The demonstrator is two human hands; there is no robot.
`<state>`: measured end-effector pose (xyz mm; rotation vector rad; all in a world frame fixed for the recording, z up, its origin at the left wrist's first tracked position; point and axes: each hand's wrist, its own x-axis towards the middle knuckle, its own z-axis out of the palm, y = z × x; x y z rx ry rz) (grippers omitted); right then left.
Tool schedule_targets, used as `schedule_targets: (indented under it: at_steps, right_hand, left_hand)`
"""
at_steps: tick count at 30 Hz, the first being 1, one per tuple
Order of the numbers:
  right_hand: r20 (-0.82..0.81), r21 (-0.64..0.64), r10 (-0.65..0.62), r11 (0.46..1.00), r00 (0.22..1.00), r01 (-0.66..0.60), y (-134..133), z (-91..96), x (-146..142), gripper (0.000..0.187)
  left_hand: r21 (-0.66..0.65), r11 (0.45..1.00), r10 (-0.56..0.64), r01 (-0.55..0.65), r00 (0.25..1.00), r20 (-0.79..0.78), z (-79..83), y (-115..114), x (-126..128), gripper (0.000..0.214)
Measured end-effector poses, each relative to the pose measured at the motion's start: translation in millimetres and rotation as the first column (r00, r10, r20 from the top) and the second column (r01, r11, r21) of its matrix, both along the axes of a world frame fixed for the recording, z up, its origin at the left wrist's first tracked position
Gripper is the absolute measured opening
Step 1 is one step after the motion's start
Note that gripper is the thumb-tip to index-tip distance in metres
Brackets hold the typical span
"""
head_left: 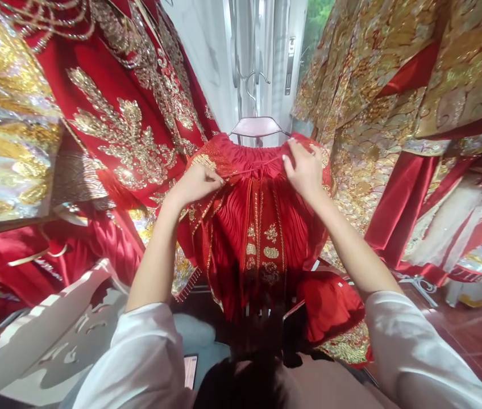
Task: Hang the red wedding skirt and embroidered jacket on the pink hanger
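A red pleated skirt (pixel 258 227) with gold embroidered bands hangs from a pink hanger (pixel 256 126) straight ahead. My left hand (pixel 196 183) is closed on the left part of its gathered waistband. My right hand (pixel 304 167) pinches the waistband at the upper right, fingers curled over the red cloth. A thin red string runs along the waistband between the two hands. Both arms wear white sleeves pushed up.
Red garments with heavy gold embroidery (pixel 130 119) hang close on the left, and gold brocade robes (pixel 394 102) on the right. A white carved piece of furniture (pixel 45 335) stands at lower left. A phone (pixel 190 370) lies below. Red floor (pixel 475 335) shows at lower right.
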<state>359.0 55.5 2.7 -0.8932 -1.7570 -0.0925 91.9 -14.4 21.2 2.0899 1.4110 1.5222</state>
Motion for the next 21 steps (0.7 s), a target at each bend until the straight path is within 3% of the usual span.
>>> schedule_targets:
  at_steps: [3,5,8,11,13,14,16,17,18,19,21]
  right_hand:
    - [0.216,0.045,-0.160,0.987,0.963,0.153,2.2,-7.2,-6.0,0.032]
    - [0.234,0.049,-0.183,0.983,0.955,0.176,1.3,-7.9,-10.7,0.035]
    - [0.176,-0.031,-0.170,0.984,0.970,0.178,-4.5,-1.5,-17.9,0.034]
    - [0.100,-0.142,-0.120,0.981,0.988,0.134,-11.0,9.0,-21.7,0.022]
    - [0.076,-0.274,0.044,0.961,0.996,-0.021,-13.7,16.4,-22.6,0.012]
    - [0.054,-0.376,0.165,0.917,0.985,-0.133,-14.6,19.8,-23.1,0.012]
    - [-0.097,-0.568,0.361,0.745,0.927,-0.350,-15.5,25.1,-24.8,0.017]
    - [-0.205,-0.607,0.395,0.666,0.895,-0.433,-15.5,26.4,-26.3,0.017]
    - [-0.316,-0.603,0.394,0.619,0.863,-0.503,-15.2,26.4,-28.1,0.015]
    - [-0.408,-0.567,0.379,0.608,0.831,-0.556,-14.6,24.8,-30.3,0.014]
    - [-0.481,-0.468,0.384,0.647,0.788,-0.602,-12.3,17.4,-35.0,0.014]
  left_hand:
    - [0.074,0.951,0.310,-0.301,0.928,-0.208,-6.8,4.0,8.0,0.002]
    - [0.184,0.880,0.467,-0.437,0.866,-0.177,-11.4,11.3,18.6,0.005]
    - [0.283,0.837,0.491,-0.468,0.871,-0.013,-15.0,29.8,35.2,0.009]
    - [0.304,0.862,0.335,-0.404,0.907,0.255,-14.0,49.4,50.1,0.009]
    - [0.278,0.925,0.138,-0.261,0.909,0.394,-12.2,57.1,59.4,0.013]
    - [0.255,0.955,0.028,-0.151,0.901,0.432,-11.5,58.5,63.5,0.014]
    - [0.188,0.978,-0.169,0.092,0.876,0.452,-10.8,57.5,70.3,0.016]
    - [0.148,0.970,-0.240,0.193,0.863,0.445,-10.9,55.8,72.8,0.017]
    - [0.108,0.958,-0.286,0.266,0.852,0.439,-11.1,53.7,74.8,0.018]
    - [0.075,0.948,-0.309,0.308,0.844,0.438,-11.4,51.8,76.4,0.018]
    - [0.033,0.940,-0.318,0.339,0.838,0.444,-12.7,49.1,79.5,0.016]
